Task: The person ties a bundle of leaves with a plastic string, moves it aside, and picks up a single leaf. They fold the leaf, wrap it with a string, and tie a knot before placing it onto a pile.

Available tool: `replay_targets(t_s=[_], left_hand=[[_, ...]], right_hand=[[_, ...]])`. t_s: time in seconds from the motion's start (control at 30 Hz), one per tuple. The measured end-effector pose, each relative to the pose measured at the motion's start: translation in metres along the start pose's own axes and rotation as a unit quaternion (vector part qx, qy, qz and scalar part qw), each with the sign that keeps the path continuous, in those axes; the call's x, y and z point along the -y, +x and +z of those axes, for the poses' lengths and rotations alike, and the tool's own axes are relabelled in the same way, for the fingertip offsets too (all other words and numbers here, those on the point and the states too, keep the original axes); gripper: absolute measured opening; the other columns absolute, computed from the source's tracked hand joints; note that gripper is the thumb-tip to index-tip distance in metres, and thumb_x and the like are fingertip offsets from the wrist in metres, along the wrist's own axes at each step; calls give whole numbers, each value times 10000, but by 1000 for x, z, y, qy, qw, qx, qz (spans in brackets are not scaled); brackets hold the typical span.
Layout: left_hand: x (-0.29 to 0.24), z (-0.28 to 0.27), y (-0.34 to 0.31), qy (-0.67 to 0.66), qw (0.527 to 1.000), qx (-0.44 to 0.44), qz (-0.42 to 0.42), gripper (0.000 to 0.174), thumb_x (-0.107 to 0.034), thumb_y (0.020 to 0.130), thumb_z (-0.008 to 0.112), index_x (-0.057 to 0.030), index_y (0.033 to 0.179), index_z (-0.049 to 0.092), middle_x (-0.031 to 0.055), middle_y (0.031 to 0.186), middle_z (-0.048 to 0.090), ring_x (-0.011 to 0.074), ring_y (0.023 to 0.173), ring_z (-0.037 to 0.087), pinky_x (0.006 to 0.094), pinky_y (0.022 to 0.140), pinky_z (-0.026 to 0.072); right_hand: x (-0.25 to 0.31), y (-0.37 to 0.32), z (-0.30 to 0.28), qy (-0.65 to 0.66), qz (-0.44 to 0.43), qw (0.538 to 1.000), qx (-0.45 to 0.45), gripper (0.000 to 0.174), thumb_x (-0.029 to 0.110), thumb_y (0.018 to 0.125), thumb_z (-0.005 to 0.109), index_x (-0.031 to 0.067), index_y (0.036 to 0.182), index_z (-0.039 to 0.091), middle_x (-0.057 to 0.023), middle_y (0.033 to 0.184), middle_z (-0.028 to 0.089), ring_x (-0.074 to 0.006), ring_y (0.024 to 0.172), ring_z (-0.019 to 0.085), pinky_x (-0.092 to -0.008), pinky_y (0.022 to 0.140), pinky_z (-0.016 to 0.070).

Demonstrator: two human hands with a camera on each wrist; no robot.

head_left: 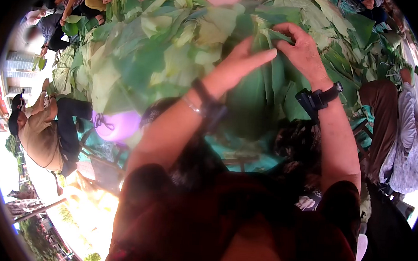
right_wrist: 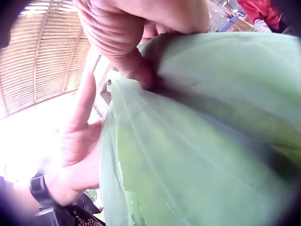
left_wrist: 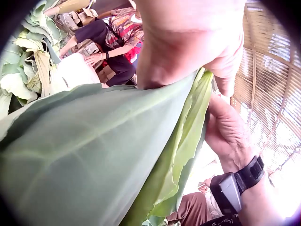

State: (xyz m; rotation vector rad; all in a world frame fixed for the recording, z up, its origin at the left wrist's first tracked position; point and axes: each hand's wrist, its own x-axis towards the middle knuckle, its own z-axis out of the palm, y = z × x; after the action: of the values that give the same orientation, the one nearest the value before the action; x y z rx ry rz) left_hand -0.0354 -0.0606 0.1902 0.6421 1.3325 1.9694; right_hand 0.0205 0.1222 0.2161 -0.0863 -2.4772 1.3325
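Two hands on leaf bundle (head_left: 253,99), axis vertical in frame: left hand (head_left: 240,66) flat, right hand (head_left: 303,50) pinches top; leaf heap (head_left: 142,46), slatted roof (right_wrist: 42,52).

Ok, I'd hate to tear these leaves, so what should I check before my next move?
1. Right hand grips the top of the bunch of leaves: ok.
2. Left hand lies flat against the bunch, fingers straight: ok.
3. Leaf edges lined up in the bunch: cannot tell, too blurred.
4. Leaves free of tears: cannot tell.
5. Pile of leaves lies just beyond both hands: ok.
6. Seated person at the left sits apart from the hands: ok.
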Motion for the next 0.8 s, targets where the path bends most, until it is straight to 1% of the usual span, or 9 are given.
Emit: replay_targets(t_s=[0.07,0.2,0.3,0.4,0.5,0.57,0.7,0.77,0.8], left_hand=[[4,3,-2,58,998,-14,4,327,-205,955,613,-45,1238,577,44,1117,645,116,964,621,273,844,515],[14,-15,1,35,997,-30,-56,339,-105,899,623,-28,1226,574,57,1063,664,128,915,638,269,819,522],[1,-19,3,54,996,-17,-67,370,-98,876,630,-13,1230,567,66,1060,668,135,913,642,274,822,521],[-20,-18,-3,75,995,17,-64,411,-118,868,644,8,1248,551,75,1109,659,144,971,632,282,870,505],[-36,-18,-7,99,993,32,-64,463,-137,866,656,24,1281,528,85,1164,641,157,1040,611,292,930,478],[-43,-16,-10,84,994,28,-63,503,-159,869,670,31,1306,510,91,1196,627,165,1083,593,298,967,457],[-41,-22,-7,130,985,82,-73,537,-185,867,703,11,1328,509,82,1211,622,171,1106,583,305,985,446],[-30,-26,-6,186,973,111,-81,547,-191,862,718,2,1331,514,73,1210,624,169,1113,580,305,991,442],[-30,-22,-7,169,974,117,-91,538,-186,861,718,-3,1327,520,69,1210,626,168,1108,583,305,987,445]], right_hand=[[-4,0,2,12,-5,1000,13,338,80,825,660,37,1158,620,-71,1084,672,-160,1037,605,-300,908,469],[-10,2,0,20,4,998,58,409,147,809,708,49,1194,611,-73,1097,671,-171,1083,598,-311,926,465],[-11,3,-14,-142,-87,986,-18,503,219,778,754,30,1218,600,-77,1106,666,-181,1086,589,-311,924,466],[-15,2,-28,-95,-2,995,43,530,273,762,779,22,1199,616,-54,1066,674,-161,1028,602,-295,905,473],[2,5,-40,-17,93,974,208,448,256,786,777,19,1145,651,-18,1006,689,-124,962,612,-277,885,481],[-4,5,-38,47,103,973,201,389,238,806,768,25,1117,671,-4,963,695,-102,913,618,-265,860,488],[-10,4,-43,194,121,960,164,298,183,829,754,32,1079,696,-3,911,699,-84,840,621,-249,808,499],[-6,3,-45,209,118,958,156,279,174,827,756,37,1063,699,-3,906,699,-81,824,624,-243,794,500],[-5,3,-44,217,116,957,152,270,169,826,757,39,1056,701,-2,903,700,-80,816,625,-240,788,500]])
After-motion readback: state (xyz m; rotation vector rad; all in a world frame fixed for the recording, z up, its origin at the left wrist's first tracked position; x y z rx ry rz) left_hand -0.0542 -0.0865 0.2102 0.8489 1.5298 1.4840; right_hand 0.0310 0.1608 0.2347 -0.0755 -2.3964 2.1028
